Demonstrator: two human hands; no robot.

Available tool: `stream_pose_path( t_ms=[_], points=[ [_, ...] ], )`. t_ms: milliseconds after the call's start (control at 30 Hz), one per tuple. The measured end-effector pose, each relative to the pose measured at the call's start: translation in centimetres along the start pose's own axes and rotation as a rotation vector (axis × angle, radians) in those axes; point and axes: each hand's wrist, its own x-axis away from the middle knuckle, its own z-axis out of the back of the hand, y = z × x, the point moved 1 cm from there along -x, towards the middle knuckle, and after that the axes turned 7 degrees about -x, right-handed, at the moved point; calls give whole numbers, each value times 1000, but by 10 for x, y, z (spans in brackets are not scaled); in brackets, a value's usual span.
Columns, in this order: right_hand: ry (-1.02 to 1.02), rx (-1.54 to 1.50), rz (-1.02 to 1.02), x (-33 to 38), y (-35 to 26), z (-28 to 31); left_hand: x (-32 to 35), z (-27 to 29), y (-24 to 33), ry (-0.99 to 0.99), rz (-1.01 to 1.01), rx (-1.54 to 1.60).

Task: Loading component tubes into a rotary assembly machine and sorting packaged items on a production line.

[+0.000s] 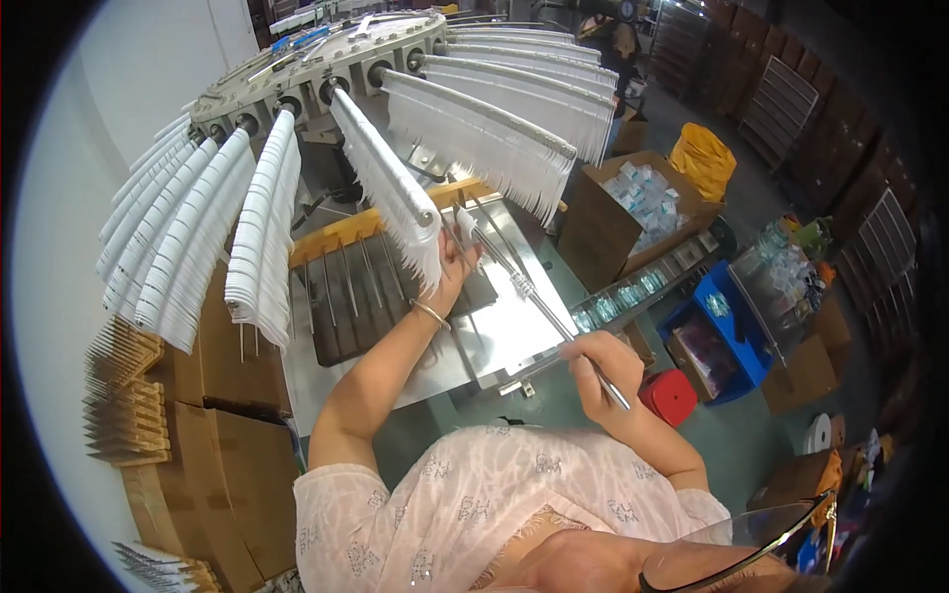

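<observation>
My right hand [603, 371] is closed round the near end of a long thin metal rod [549, 311], which slants up and left across the steel table. Close to the rod's far end, the fingers of my left hand [453, 267] are bent together beside a small white piece [466, 223]; what they grip is partly hidden. A bracelet [431, 316] circles the left wrist. Just above that hand ends one arm of a round rack, hung with thin white strips [390, 183]. More such arms fan out from the metal hub [326, 59].
Metal rods [366, 272] lie against a wooden bar [356, 229] on the steel table [415, 381]. To the right are a carton of small packets [643, 203], a conveyor [628, 296], a blue bin [717, 326] and a red stool [669, 397]. Cartons [232, 455] and spiked wooden racks [124, 395] stand left.
</observation>
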Motion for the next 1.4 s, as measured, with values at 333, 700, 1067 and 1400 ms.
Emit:
stream_pose_path(
  t_ms=[333, 700, 1067, 1400],
  points=[
    [11, 41, 89, -15, -3, -18, -7, -11, 15, -36, -101, -444],
    [-35, 96, 112, -11, 1, -28, 29, -14, 27, -221, -121, -613],
    [367, -750, -252, 73, 31, 44, 108, -90, 67, -631, -1117, -1426],
    [328, -1048, -480, 47, 131, 109, 55, -128, -19, -1116, 728, -750]
  ],
)
